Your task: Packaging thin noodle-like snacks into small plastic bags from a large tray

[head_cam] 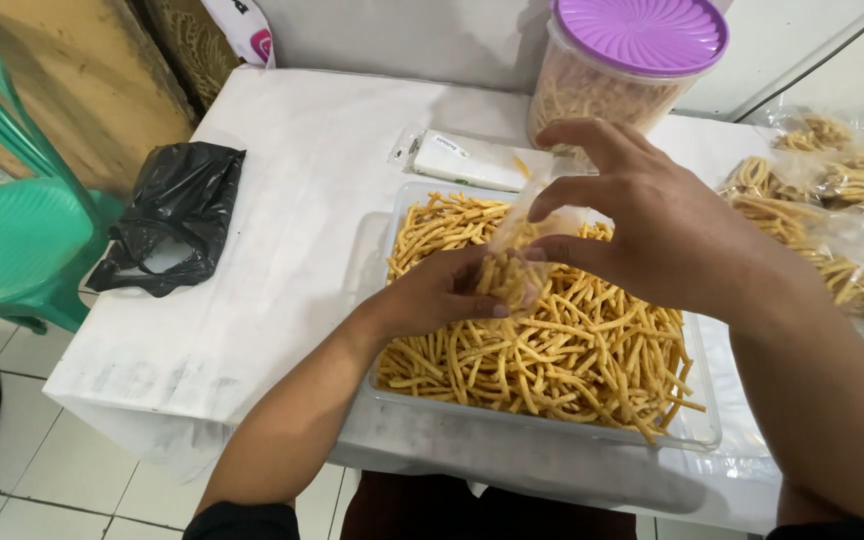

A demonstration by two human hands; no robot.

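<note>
My spot: home snack-packing corner. White-covered table [282, 200], my clear tray [697, 425] of fried sticks, filled bags [832, 200], purple-lidded tub [617, 70], green plastic chair [12, 230], tiled floor [62, 470].

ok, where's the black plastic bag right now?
Head view, far left: the black plastic bag lies crumpled at the left edge of the white table, beside the green plastic chair, well away from both hands.

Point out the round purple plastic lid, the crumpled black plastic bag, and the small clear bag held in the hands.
Round purple plastic lid [642, 30]: head view, middle of its ribbed top.
Crumpled black plastic bag [177, 205]: head view, its wrinkled middle.
Small clear bag [512, 255]: head view, its stick-filled side between both hands.
</note>
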